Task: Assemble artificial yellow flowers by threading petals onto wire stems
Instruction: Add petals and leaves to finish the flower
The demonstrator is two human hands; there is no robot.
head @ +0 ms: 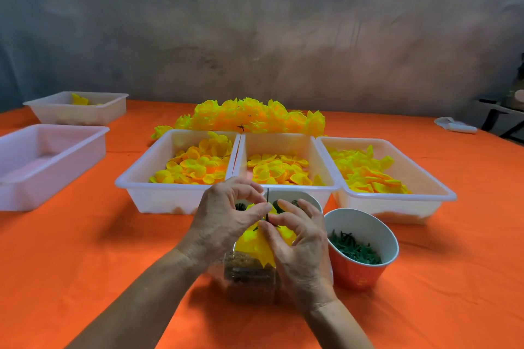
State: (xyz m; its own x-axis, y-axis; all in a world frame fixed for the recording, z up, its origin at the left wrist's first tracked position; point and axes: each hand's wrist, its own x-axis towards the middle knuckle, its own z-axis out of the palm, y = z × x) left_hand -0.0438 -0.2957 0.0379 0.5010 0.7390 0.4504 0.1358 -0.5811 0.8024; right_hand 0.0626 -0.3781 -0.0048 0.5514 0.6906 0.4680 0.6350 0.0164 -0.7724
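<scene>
Nearest, above a clear plastic box (249, 272) on the orange-covered bench (439, 292), the left hand (224, 224) and right hand (297, 246) met, fingers (262, 208) pinching a thin dark wire stem (267, 195) that stood upright through the yellow fabric petals (255, 244) between them. Just right stood a red paper cup of green pieces (360, 249). Beyond lay three white plastic trays of loose yellow petals (286, 168), then a pile of finished yellow flowers (249, 119).
</scene>
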